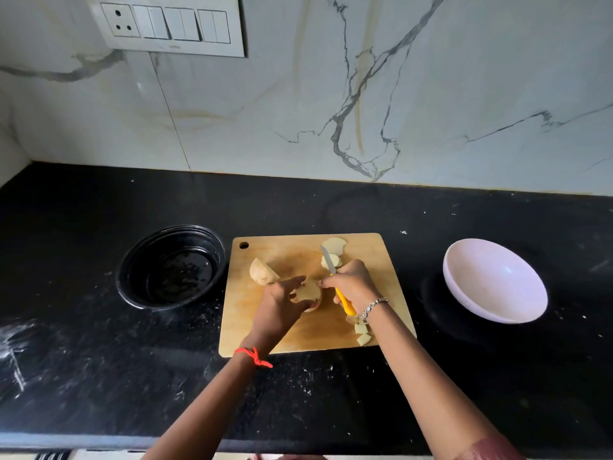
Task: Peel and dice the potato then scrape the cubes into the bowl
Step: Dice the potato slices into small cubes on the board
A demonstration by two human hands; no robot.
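A wooden cutting board (292,330) lies on the black counter. My left hand (282,303) holds a potato piece (308,291) down at the board's middle. My right hand (353,283) grips a yellow-handled knife (328,259), its blade pointing away toward the wall, and its fingertips touch the held piece. Another potato chunk (262,272) lies to the left of my hands. Two pale slices (334,244) sit at the board's far side. A few cut cubes (362,334) rest near the board's front right corner. The white bowl (494,280) stands to the right of the board.
A black round bowl (170,267) stands left of the board, holding no potato pieces that I can see. The marble wall rises behind the counter, with a switch panel (166,24) at the upper left. The counter's front edge runs below my forearms.
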